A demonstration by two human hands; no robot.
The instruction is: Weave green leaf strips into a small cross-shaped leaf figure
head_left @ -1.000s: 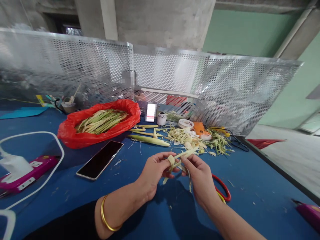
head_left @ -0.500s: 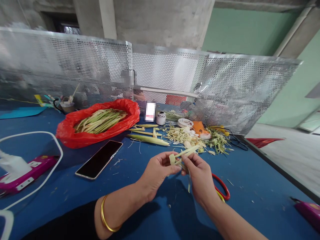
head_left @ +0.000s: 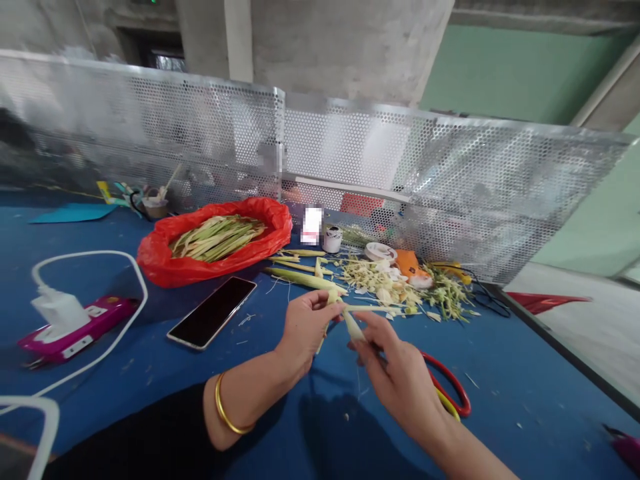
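Observation:
My left hand (head_left: 306,327) and my right hand (head_left: 395,370) meet over the blue table (head_left: 500,373), both pinching a pale green leaf strip (head_left: 350,323) between them. The left fingers curl round its upper end near the thumb. The right fingertips grip its lower end, and a thin strand hangs below. A gold bangle (head_left: 226,413) circles my left wrist. Red-handled scissors (head_left: 453,390) lie just right of my right hand.
A red bag of green strips (head_left: 215,241) sits back left, a dark phone (head_left: 213,321) in front of it. Leaf scraps (head_left: 400,287) pile at the back centre. A magenta device (head_left: 80,328) with white cable lies left. A perforated metal screen (head_left: 350,160) closes the back.
The strip was looped and held higher between the hands; now it is pulled straighter and lower, with my right hand drawn down and toward me. The view has shifted slightly left.

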